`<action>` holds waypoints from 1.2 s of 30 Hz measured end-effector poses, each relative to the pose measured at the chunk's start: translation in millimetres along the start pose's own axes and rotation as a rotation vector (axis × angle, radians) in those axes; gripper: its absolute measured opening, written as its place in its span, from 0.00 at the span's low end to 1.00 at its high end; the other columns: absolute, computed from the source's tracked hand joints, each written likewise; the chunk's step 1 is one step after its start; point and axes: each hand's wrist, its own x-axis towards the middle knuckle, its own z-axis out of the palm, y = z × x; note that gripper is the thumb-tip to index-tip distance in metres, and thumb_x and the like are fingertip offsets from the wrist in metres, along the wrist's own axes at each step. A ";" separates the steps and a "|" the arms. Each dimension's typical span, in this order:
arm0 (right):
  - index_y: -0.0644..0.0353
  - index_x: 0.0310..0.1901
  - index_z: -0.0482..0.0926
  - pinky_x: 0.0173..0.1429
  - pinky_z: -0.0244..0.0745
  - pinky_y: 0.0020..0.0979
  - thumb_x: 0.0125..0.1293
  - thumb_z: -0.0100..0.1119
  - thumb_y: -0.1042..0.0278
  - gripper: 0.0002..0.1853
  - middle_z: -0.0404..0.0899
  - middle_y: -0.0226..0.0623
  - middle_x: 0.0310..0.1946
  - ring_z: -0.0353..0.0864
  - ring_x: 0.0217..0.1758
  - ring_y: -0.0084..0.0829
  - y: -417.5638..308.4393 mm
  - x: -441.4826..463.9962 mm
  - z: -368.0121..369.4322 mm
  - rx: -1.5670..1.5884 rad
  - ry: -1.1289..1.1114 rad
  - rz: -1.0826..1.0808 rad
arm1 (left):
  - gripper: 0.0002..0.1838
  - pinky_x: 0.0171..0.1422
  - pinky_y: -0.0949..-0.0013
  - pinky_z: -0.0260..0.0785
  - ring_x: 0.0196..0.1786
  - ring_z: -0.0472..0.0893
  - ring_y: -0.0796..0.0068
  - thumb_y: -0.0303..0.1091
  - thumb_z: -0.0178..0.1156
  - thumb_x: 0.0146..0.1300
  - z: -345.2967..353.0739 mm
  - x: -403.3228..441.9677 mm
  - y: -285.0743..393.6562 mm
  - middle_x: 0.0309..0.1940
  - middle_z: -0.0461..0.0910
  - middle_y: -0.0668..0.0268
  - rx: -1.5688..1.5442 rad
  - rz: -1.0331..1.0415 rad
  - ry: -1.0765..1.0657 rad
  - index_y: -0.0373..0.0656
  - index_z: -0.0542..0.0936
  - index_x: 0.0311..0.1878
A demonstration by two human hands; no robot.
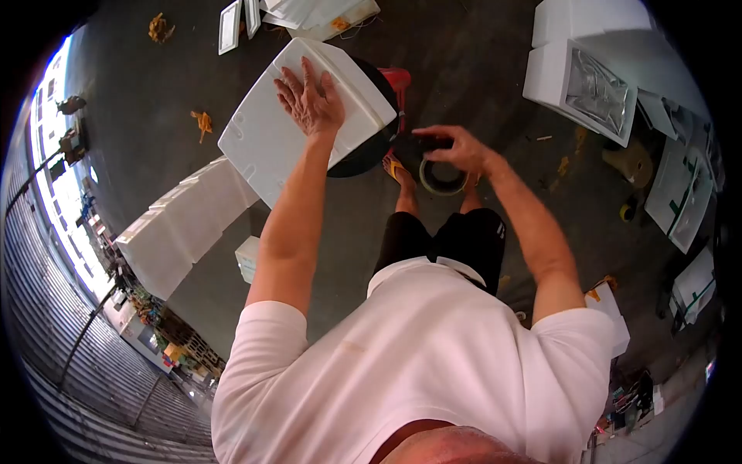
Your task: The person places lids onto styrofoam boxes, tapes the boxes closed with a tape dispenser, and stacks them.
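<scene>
Left hand (313, 104) presses palm-down on the large white rectangular foam box (270, 131), its fingers spread apart from one another and gripping nothing. The contact point lies on the broad upper face, toward the end farthest from the person's torso. Right hand (461, 149) is clamped, fingers curled, on the dark handheld tool (433, 144); blur obscures the exact finger placement. A pale ring-shaped roll (444, 192) is located directly below the right hand in the view; whether it is attached to the tool cannot be determined. Both tool and roll are apart from the large foam box, on the person's right side of it. The box is positioned over a dark round support (355, 164), part of which projects past the box edge. A red plastic item (396, 78) is located beside the support, near the far corner of the box. On the person's left, a row of white foam boxes (185, 224) extends along the dark grey floor (309, 232), with a small white foam box (247, 258) near it. On the far right, an open white foam box with silver lining (599, 87) has its opening facing the person.
</scene>
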 end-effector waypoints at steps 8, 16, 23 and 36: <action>0.48 0.60 0.79 0.61 0.71 0.29 0.61 0.65 0.70 0.23 0.81 0.36 0.54 0.78 0.56 0.27 -8.5 -23.9 85.3 -0.535 -0.109 0.082 | 0.32 0.81 0.51 0.29 0.80 0.40 0.47 0.56 0.41 0.72 5.9 22.6 7.0 0.78 0.44 0.51 0.041 -0.268 0.009 0.59 0.57 0.77; 0.67 0.67 0.62 0.68 0.65 0.37 0.68 0.58 0.66 0.29 0.72 0.49 0.60 0.72 0.63 0.42 -5.6 138.4 77.2 0.299 1.426 -0.474 | 0.33 0.81 0.48 0.28 0.80 0.38 0.46 0.57 0.39 0.72 10.1 42.6 1.8 0.78 0.42 0.46 0.053 -0.359 0.055 0.57 0.56 0.77; 0.66 0.66 0.64 0.65 0.68 0.35 0.66 0.62 0.69 0.29 0.72 0.46 0.60 0.74 0.61 0.36 30.9 107.1 111.3 0.425 1.287 -0.392 | 0.42 0.80 0.45 0.30 0.80 0.39 0.43 0.63 0.47 0.67 0.0 37.1 -3.4 0.77 0.42 0.41 -0.004 -0.436 0.058 0.48 0.54 0.77; 0.57 0.62 0.76 0.58 0.72 0.27 0.60 0.66 0.70 0.27 0.82 0.35 0.49 0.78 0.51 0.23 74.8 162.6 -104.9 0.062 0.143 -0.153 | 0.49 0.79 0.43 0.38 0.78 0.45 0.39 0.47 0.72 0.47 -35.9 -27.5 -16.4 0.77 0.48 0.48 0.094 0.658 -0.320 0.55 0.63 0.74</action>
